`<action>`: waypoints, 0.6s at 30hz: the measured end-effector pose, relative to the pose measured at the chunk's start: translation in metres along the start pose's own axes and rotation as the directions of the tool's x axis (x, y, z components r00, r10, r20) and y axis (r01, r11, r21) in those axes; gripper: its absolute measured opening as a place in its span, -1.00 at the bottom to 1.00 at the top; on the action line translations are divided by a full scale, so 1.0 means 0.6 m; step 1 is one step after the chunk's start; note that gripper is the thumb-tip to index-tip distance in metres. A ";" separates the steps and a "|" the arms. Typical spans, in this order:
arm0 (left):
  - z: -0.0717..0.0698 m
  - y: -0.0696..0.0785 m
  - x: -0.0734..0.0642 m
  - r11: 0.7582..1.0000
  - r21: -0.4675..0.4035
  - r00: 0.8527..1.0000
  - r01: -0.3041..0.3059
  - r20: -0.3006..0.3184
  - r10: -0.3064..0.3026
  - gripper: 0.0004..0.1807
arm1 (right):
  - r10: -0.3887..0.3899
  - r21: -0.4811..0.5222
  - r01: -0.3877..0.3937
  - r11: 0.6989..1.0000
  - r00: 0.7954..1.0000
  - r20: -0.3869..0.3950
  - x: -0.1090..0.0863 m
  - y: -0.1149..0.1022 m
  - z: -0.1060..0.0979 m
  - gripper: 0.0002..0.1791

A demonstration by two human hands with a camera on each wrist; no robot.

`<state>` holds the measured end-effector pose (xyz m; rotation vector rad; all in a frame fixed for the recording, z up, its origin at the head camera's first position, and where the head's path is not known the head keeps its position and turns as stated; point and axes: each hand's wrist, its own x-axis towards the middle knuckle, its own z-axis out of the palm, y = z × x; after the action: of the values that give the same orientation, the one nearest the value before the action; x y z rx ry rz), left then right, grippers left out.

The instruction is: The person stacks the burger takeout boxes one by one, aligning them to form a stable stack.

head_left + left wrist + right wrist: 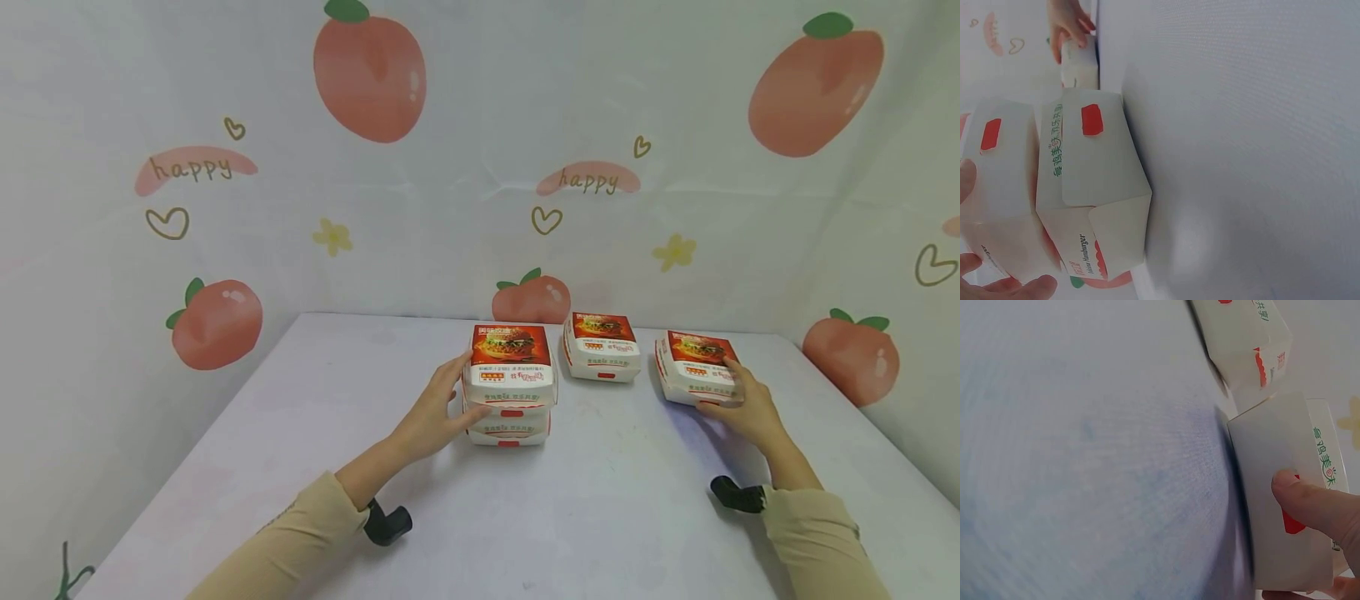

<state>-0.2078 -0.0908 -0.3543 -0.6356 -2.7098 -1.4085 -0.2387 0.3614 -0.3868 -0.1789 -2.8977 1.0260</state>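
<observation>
Two hamburger boxes stand stacked near the middle of the table, each white with a red tab in front. My left hand holds the upper box at its left side, thumb on the front and fingers along the side. Beneath it, the lower box rests on the table; the left wrist view shows its printed side. Further right, my right hand grips another hamburger box by its right front corner. In the right wrist view the thumb presses beside that box's red tab.
One more hamburger box stands at the back, between the stack and the box on the right. Behind the white table hangs a white curtain printed with fruit. Black curved pieces show at both wrists.
</observation>
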 end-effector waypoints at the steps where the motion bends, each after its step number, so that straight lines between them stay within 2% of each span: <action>1: 0.000 0.000 0.000 1.000 -0.001 1.000 0.000 0.000 0.000 -0.08 | -0.005 -0.004 0.005 1.000 1.000 -0.007 0.000 0.000 0.001 0.10; 10: 0.001 0.001 -0.001 1.000 -0.004 1.000 -0.001 -0.001 0.001 -0.08 | -0.052 -0.049 0.048 0.998 0.996 -0.068 -0.004 0.001 0.003 0.05; 18: 0.000 0.001 -0.001 1.000 -0.005 1.000 0.000 0.002 0.000 -0.08 | -0.070 -0.060 0.065 0.996 0.993 -0.093 -0.007 -0.004 0.000 0.03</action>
<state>-0.2068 -0.0906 -0.3540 -0.6374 -2.7086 -1.4155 -0.2349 0.3592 -0.3856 -0.1273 -2.8282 0.8999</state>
